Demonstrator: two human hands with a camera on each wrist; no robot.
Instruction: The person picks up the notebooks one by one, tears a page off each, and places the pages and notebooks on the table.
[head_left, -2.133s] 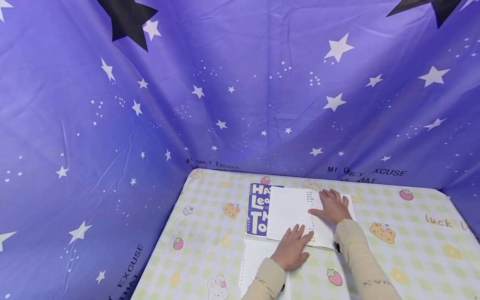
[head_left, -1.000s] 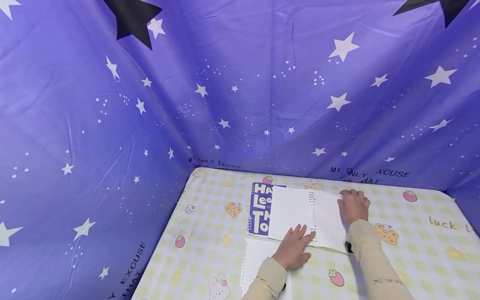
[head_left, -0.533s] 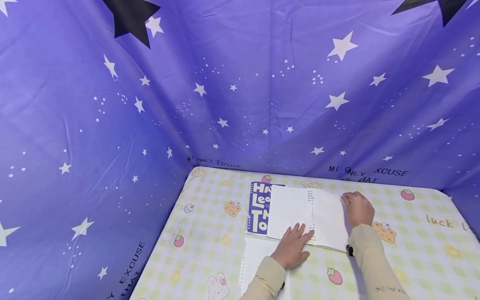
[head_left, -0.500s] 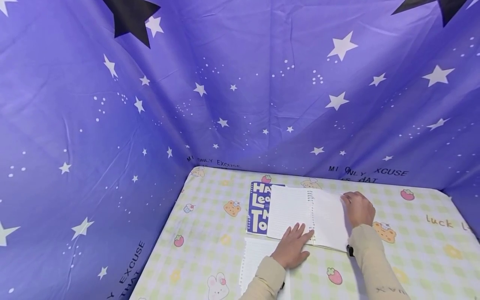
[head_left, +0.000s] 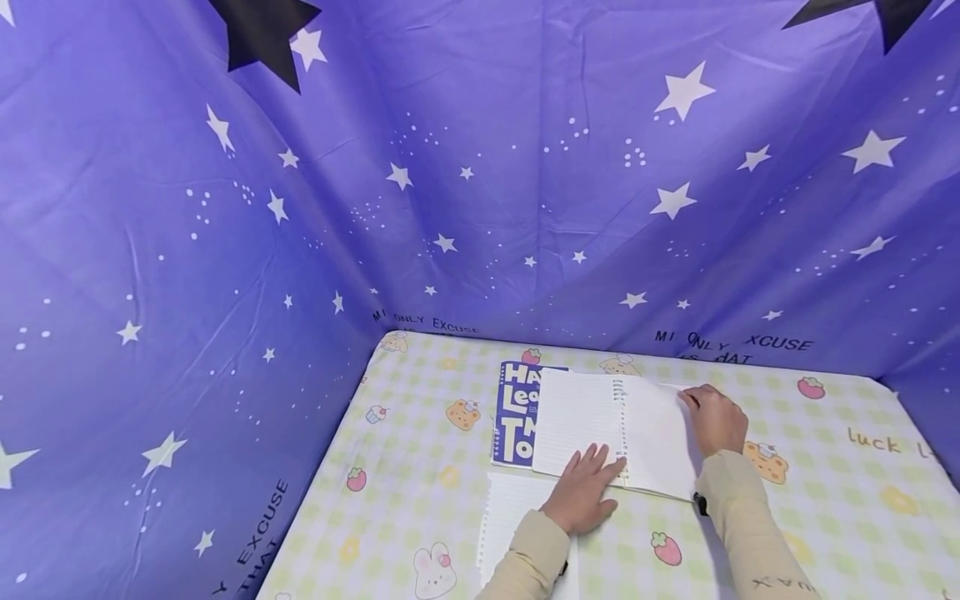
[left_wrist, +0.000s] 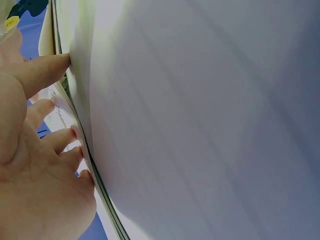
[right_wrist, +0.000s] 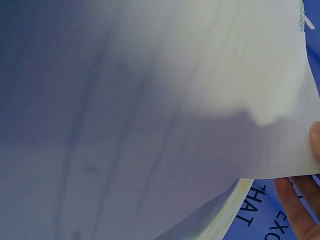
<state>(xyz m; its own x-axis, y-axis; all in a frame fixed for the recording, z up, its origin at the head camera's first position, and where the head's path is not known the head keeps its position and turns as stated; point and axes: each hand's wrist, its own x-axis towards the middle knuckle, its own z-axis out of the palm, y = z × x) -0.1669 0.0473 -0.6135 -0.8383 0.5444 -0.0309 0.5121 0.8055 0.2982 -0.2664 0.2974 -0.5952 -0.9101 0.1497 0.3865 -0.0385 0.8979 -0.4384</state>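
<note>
A spiral notebook [head_left: 577,417] lies spread open on the table, lined paper on its left side. My left hand [head_left: 581,496], fingers spread and fairly straight, rests on the lower part by the coil binding [head_left: 619,392]. At the upper outer corner of the right page [head_left: 656,433], my right hand [head_left: 716,419] pinches the paper between thumb and fingers. The right wrist view has the page [right_wrist: 150,125] across most of it, with the right fingers [right_wrist: 295,210] at its far edge. In the left wrist view, the left fingers [left_wrist: 60,137] lie along the notebook's edge.
A blue book [head_left: 513,417] with large white lettering sits partly under the notebook's left side. Nearer me, a loose sheet with a torn perforated edge [head_left: 510,508] lies beneath my left forearm. A purple star-printed curtain [head_left: 480,208] rises behind the checked tablecloth [head_left: 420,475].
My right hand has slid rightward from beside the coil to the right page's outer upper corner, and its fingers have drawn together on the paper. My left hand has stayed in place.
</note>
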